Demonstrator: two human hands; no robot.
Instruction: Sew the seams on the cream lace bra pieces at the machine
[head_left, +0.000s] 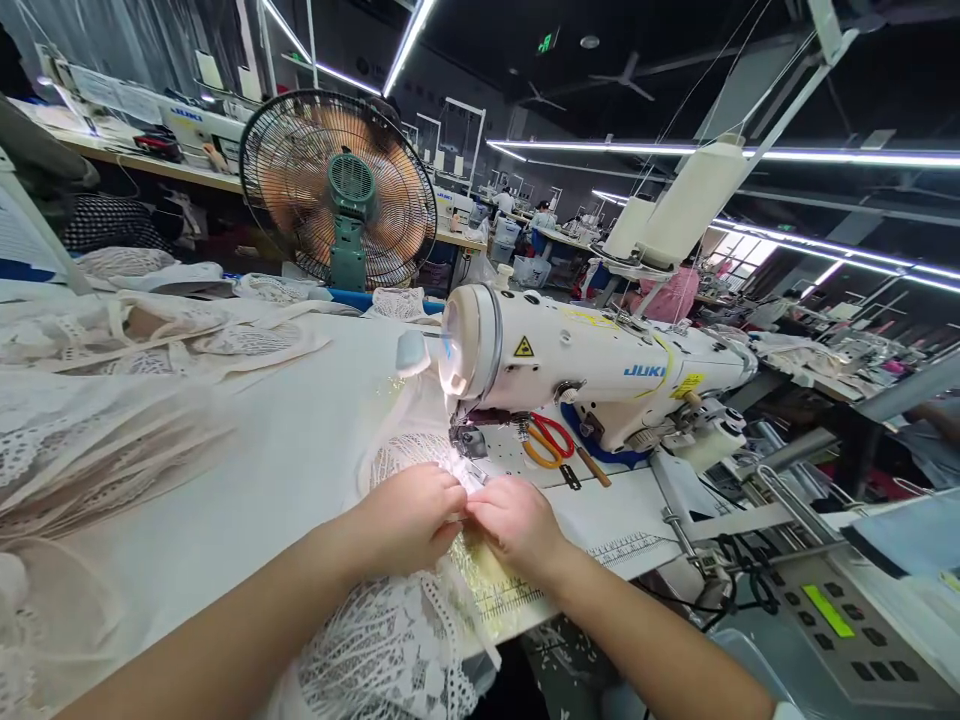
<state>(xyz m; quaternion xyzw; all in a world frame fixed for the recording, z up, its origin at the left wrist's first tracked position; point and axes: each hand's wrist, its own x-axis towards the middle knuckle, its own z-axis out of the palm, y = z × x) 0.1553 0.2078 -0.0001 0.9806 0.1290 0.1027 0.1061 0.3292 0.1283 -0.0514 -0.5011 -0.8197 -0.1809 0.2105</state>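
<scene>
Both of my hands meet just in front of the needle area of a white sewing machine (585, 350). My left hand (409, 515) is closed on the edge of a white lace garment (390, 650), which hangs down over the table's front edge and also lies beside the presser foot (469, 441). Touching it at the fingertips, my right hand (521, 525) pinches the same garment. Bright light at the needle washes out the cloth there, and the curled fingertips are partly hidden.
Lace garments (97, 440) are heaped at the left of the white table (300, 440). Red-and-orange-handled scissors (551, 442) lie under the machine arm. Thread cones (694, 205) stand above it. Behind is a large fan (349, 190); a control panel (840, 610) sits at lower right.
</scene>
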